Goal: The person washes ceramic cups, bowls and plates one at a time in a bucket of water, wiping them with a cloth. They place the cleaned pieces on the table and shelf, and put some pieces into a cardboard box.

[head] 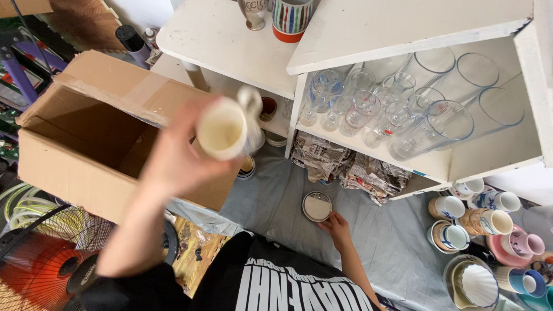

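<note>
- Cream mug (pixel 222 131) is held up close to the camera by the left hand (pixel 175 155), above the edge of the open cardboard box (pixel 86 144); the mouth is turned toward the viewer, so the inside is seen.
- Mug appearance: pale cream inside and out, round rim, a handle at the upper right that is blurred; the inside looks bare as far as can be told.
- Left hand: closed around the mug's body, fingers wrapped behind it, the handle left free. This grip is judged to suit turning or looking into the mug.
- Right hand (pixel 337 229): rests low on the grey cloth (pixel 380 230) covering the floor, fingertips touching a round flat lid or dish (pixel 317 206). Fingers are loosely spread; nothing is gripped. The hand is judged to be steadying the body.
- Box: flaps open, interior seen as bare cardboard where visible.
- White shelf unit (pixel 478 155): clear drinking glasses (pixel 403 109) are laid in rows inside one compartment.
- Crumpled newspaper (pixel 345 164) lies below the shelf, on the cloth.
- A cluster of cups and small bowls (pixel 484 224) stands on the floor at right, well apart from the mug.
- A red fan (pixel 40 265) is seen at lower left.
</note>
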`<action>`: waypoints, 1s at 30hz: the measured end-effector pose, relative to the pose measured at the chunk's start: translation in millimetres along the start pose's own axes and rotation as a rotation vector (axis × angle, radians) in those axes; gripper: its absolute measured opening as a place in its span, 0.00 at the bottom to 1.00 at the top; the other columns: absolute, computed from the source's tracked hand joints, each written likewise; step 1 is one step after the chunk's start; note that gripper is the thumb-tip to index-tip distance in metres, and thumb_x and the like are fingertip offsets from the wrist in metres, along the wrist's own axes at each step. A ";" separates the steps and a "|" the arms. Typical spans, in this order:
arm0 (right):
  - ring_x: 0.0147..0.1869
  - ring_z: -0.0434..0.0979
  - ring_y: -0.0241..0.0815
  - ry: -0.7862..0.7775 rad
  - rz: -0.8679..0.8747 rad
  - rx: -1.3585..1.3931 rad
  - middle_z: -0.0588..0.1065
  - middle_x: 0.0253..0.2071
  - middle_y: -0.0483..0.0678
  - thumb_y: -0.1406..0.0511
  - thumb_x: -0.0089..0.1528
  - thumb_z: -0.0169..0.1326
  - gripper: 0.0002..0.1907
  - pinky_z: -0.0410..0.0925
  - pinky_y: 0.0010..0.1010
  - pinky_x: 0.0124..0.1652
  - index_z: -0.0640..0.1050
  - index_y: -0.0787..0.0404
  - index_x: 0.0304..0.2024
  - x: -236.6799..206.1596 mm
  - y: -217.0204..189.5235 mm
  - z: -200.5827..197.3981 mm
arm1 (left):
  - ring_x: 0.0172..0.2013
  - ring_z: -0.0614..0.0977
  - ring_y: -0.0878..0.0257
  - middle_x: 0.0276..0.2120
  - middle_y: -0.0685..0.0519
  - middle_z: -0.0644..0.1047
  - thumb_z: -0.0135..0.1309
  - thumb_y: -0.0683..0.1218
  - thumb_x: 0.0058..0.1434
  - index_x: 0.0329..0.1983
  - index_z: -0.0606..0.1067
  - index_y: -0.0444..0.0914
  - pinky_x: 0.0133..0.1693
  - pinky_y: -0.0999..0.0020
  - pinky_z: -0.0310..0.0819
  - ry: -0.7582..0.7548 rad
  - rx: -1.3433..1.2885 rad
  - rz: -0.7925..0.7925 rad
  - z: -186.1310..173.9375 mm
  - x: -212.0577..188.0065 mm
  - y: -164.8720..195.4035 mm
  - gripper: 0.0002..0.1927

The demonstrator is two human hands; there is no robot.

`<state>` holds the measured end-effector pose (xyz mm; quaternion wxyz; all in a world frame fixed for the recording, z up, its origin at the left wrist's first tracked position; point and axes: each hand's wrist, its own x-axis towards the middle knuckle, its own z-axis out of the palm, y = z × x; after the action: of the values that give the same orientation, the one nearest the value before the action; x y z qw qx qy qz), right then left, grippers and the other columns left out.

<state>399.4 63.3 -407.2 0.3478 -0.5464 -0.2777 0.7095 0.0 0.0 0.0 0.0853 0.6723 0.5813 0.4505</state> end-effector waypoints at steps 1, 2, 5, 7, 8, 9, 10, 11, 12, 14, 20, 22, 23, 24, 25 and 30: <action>0.51 0.81 0.50 0.002 -0.001 0.001 0.77 0.50 0.55 0.61 0.71 0.46 0.22 0.77 0.42 0.50 0.72 0.72 0.60 -0.7 1.6 -0.4 | 0.69 0.71 0.47 0.65 0.43 0.72 0.73 0.49 0.44 0.67 0.69 0.37 0.68 0.46 0.62 0.025 0.022 0.034 -8.1 15.3 -10.7 0.46; 0.51 0.81 0.50 0.003 -0.002 0.003 0.77 0.50 0.55 0.61 0.71 0.46 0.22 0.77 0.41 0.50 0.72 0.71 0.60 -1.1 2.7 -1.0 | 0.66 0.74 0.48 0.64 0.41 0.73 0.74 0.49 0.47 0.68 0.69 0.35 0.65 0.52 0.68 0.049 0.044 0.068 -15.5 32.5 -20.8 0.45; 0.51 0.81 0.50 0.011 0.002 0.002 0.77 0.50 0.55 0.61 0.71 0.46 0.22 0.77 0.42 0.50 0.72 0.71 0.61 -1.3 3.5 -3.2 | 0.62 0.80 0.52 0.59 0.42 0.77 0.75 0.48 0.55 0.63 0.72 0.32 0.63 0.60 0.75 0.073 0.096 0.206 -31.7 94.1 -48.2 0.37; 0.51 0.81 0.50 0.012 0.006 0.010 0.77 0.50 0.55 0.60 0.71 0.46 0.22 0.76 0.42 0.51 0.72 0.71 0.60 -0.2 4.1 -1.3 | 0.58 0.82 0.54 0.55 0.43 0.79 0.76 0.49 0.57 0.60 0.74 0.32 0.60 0.61 0.77 0.012 0.142 0.194 -37.6 132.5 -63.7 0.33; 0.51 0.81 0.50 0.013 0.009 0.018 0.77 0.50 0.54 0.60 0.71 0.46 0.22 0.76 0.41 0.51 0.72 0.71 0.60 0.1 3.9 -0.9 | 0.55 0.83 0.54 0.53 0.44 0.80 0.76 0.50 0.57 0.60 0.75 0.32 0.56 0.62 0.77 -0.049 0.171 0.130 -38.7 149.4 -71.4 0.33; 0.52 0.81 0.49 0.016 0.015 0.026 0.77 0.51 0.54 0.60 0.71 0.45 0.23 0.76 0.41 0.51 0.72 0.71 0.60 -1.3 4.7 -1.1 | 0.51 0.83 0.55 0.51 0.45 0.81 0.77 0.52 0.57 0.59 0.76 0.33 0.53 0.62 0.77 -0.113 0.199 0.063 -38.3 163.6 -79.5 0.32; 0.52 0.81 0.49 0.018 0.014 0.022 0.77 0.51 0.54 0.60 0.71 0.46 0.22 0.76 0.42 0.51 0.72 0.71 0.60 -2.6 5.4 -2.1 | 0.52 0.83 0.55 0.52 0.46 0.80 0.75 0.51 0.55 0.60 0.75 0.34 0.54 0.62 0.77 -0.184 0.166 0.053 -35.0 176.9 -87.9 0.34; 0.51 0.81 0.49 0.020 0.013 0.017 0.77 0.51 0.54 0.60 0.71 0.46 0.22 0.76 0.42 0.51 0.72 0.70 0.60 -2.9 5.3 -2.6 | 0.53 0.82 0.55 0.52 0.47 0.80 0.74 0.50 0.53 0.61 0.74 0.35 0.54 0.62 0.76 -0.255 0.134 0.043 -29.7 188.1 -96.8 0.35; 0.51 0.81 0.49 0.021 0.013 0.013 0.77 0.51 0.54 0.60 0.70 0.46 0.22 0.76 0.42 0.51 0.72 0.70 0.60 -3.1 5.8 -2.2 | 0.54 0.82 0.55 0.53 0.48 0.80 0.73 0.50 0.51 0.62 0.73 0.36 0.55 0.62 0.76 -0.327 0.103 0.033 -23.4 193.7 -106.4 0.37; 0.51 0.80 0.47 0.033 0.006 0.024 0.77 0.51 0.53 0.60 0.71 0.46 0.21 0.76 0.41 0.52 0.73 0.70 0.59 -4.9 5.7 -1.3 | 0.58 0.77 0.53 0.58 0.46 0.76 0.74 0.48 0.47 0.65 0.70 0.37 0.58 0.61 0.71 -0.383 0.066 0.101 -7.3 197.1 -123.9 0.42; 0.49 0.81 0.47 0.044 -0.007 0.002 0.77 0.49 0.53 0.61 0.71 0.45 0.20 0.77 0.41 0.50 0.73 0.70 0.58 -8.0 3.4 3.7 | 0.64 0.72 0.54 0.63 0.49 0.71 0.72 0.44 0.40 0.68 0.67 0.41 0.64 0.61 0.66 -0.593 -0.073 0.147 43.6 209.6 -154.9 0.48; 0.49 0.81 0.48 0.052 -0.004 -0.003 0.77 0.49 0.54 0.61 0.71 0.45 0.20 0.77 0.41 0.50 0.73 0.71 0.58 -7.6 0.9 4.8 | 0.64 0.72 0.55 0.63 0.50 0.71 0.72 0.45 0.41 0.68 0.67 0.42 0.64 0.62 0.66 -0.624 -0.100 0.129 54.5 211.0 -157.3 0.47; 0.49 0.81 0.48 0.050 -0.005 -0.005 0.77 0.49 0.54 0.61 0.71 0.45 0.20 0.77 0.41 0.49 0.73 0.71 0.58 -7.7 0.4 5.3 | 0.64 0.72 0.55 0.63 0.50 0.70 0.72 0.45 0.41 0.68 0.67 0.42 0.64 0.62 0.66 -0.628 -0.086 0.123 59.3 211.2 -157.9 0.47; 0.49 0.81 0.48 0.048 -0.005 -0.007 0.78 0.49 0.54 0.61 0.71 0.45 0.20 0.77 0.41 0.49 0.73 0.71 0.58 -7.6 0.0 5.4 | 0.64 0.71 0.55 0.63 0.50 0.70 0.72 0.46 0.42 0.68 0.67 0.42 0.64 0.62 0.66 -0.633 -0.072 0.115 63.3 210.8 -158.5 0.47; 0.50 0.81 0.49 0.048 -0.008 0.002 0.77 0.50 0.54 0.62 0.71 0.45 0.20 0.77 0.41 0.49 0.73 0.71 0.58 -8.7 -0.1 5.2 | 0.65 0.71 0.54 0.64 0.49 0.70 0.73 0.46 0.42 0.68 0.67 0.42 0.65 0.61 0.66 -0.624 -0.063 0.109 66.2 209.7 -158.3 0.47; 0.52 0.81 0.50 0.081 -0.021 0.007 0.77 0.52 0.56 0.63 0.70 0.44 0.21 0.77 0.40 0.50 0.70 0.70 0.61 -11.3 0.0 7.8 | 0.65 0.71 0.53 0.66 0.47 0.68 0.75 0.51 0.43 0.71 0.63 0.38 0.65 0.61 0.64 -0.549 -0.039 0.078 81.7 207.8 -155.4 0.52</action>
<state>393.6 54.1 -398.6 0.3680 -0.5706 -0.2665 0.6841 -68.9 259.9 -41.2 0.2350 0.7892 0.5014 0.2655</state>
